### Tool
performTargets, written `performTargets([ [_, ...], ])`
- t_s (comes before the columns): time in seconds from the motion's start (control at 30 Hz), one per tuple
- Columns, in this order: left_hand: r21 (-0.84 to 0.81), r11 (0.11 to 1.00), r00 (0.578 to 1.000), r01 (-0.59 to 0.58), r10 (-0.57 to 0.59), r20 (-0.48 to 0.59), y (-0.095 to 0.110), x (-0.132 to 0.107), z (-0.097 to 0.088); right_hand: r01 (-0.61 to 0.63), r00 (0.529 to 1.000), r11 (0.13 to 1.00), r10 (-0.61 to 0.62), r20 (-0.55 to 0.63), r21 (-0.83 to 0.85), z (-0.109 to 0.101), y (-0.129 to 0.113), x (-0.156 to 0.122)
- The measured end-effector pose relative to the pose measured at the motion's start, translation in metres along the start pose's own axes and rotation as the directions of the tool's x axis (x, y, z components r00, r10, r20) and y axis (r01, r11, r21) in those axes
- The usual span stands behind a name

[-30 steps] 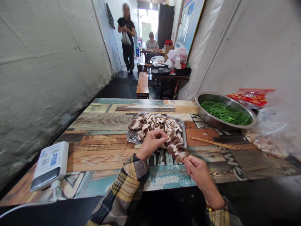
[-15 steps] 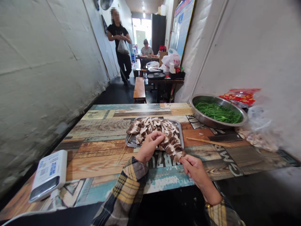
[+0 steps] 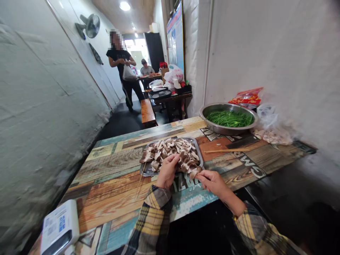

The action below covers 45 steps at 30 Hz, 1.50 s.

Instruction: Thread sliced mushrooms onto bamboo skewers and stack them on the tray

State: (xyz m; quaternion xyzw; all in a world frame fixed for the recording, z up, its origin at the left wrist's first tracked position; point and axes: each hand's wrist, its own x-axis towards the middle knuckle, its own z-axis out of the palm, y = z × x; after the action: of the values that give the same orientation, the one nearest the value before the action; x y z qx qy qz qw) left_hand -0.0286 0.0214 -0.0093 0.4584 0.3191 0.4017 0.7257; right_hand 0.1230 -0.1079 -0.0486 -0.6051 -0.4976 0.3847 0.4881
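Observation:
A skewer of brown-capped mushrooms (image 3: pixel 189 165) is stretched between my two hands over the near right edge of a metal tray (image 3: pixel 145 172). My left hand (image 3: pixel 168 171) pinches the upper left end of the mushroom row. At the lower right end my right hand (image 3: pixel 212 181) has its fingers closed on the skewer, whose stick is mostly hidden. Torn mushroom pieces (image 3: pixel 170 146) are heaped in the tray. Another loaded mushroom skewer (image 3: pixel 146 156) lies on the tray's left side, its bare sticks pointing toward me over the table.
Several bare bamboo skewers (image 3: pixel 230 150) lie right of the tray. Behind them stands a steel basin (image 3: pixel 225 131) of green chives (image 3: pixel 230 118), beside plastic bags (image 3: pixel 268 115). A white box-shaped device (image 3: pixel 60 226) is at the near left. A person (image 3: pixel 123 71) stands beyond the table, holding a bag.
My view has turned, so the table and wall appear shifted and tilted. Both hands still hold the mushroom skewer in nearly the same place over the tray.

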Motion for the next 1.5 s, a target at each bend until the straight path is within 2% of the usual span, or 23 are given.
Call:
performTargets([
  [0.1,-0.018,1.0,0.999,-0.017,0.016,-0.043,0.001,0.0,-0.005,0.02,1.0,0.998,-0.02,-0.004,-0.067,0.002,-0.002,-0.001],
  [0.23,0.017,0.999,0.995,-0.05,0.052,-0.08,0.0,0.001,-0.009,0.032,0.995,0.994,-0.042,-0.088,-0.109,0.004,0.0,0.001],
  [0.47,0.001,0.999,0.996,-0.042,0.042,-0.084,-0.001,0.002,-0.011,0.162,0.97,0.959,-0.198,-0.14,-0.232,0.008,-0.001,0.002],
  [0.6,-0.039,0.999,0.997,-0.03,0.027,-0.075,-0.001,0.0,-0.012,0.163,0.971,0.952,-0.202,-0.13,-0.258,0.012,-0.003,-0.002],
  [1.03,0.004,0.996,0.992,-0.084,0.084,-0.098,-0.004,-0.005,-0.012,0.143,0.973,0.936,-0.192,-0.129,-0.321,0.017,0.0,-0.004],
  [1.17,-0.049,0.997,0.995,-0.055,0.051,-0.089,-0.003,-0.003,-0.011,0.142,0.974,0.96,-0.179,-0.138,-0.241,0.019,-0.005,-0.001],
  [1.3,-0.162,0.983,0.996,-0.083,0.075,-0.051,0.004,-0.001,-0.011,0.017,0.991,0.999,-0.011,-0.136,0.045,0.02,-0.013,0.005],
  [1.4,-0.266,0.962,0.998,-0.064,0.062,-0.017,0.008,-0.001,-0.013,-0.072,0.986,0.958,0.11,-0.127,0.276,0.02,-0.021,0.009],
  [1.5,-0.286,0.956,0.997,-0.062,0.073,0.029,0.009,-0.001,-0.016,-0.117,0.974,0.9,0.186,-0.128,0.42,0.022,-0.031,0.013],
])
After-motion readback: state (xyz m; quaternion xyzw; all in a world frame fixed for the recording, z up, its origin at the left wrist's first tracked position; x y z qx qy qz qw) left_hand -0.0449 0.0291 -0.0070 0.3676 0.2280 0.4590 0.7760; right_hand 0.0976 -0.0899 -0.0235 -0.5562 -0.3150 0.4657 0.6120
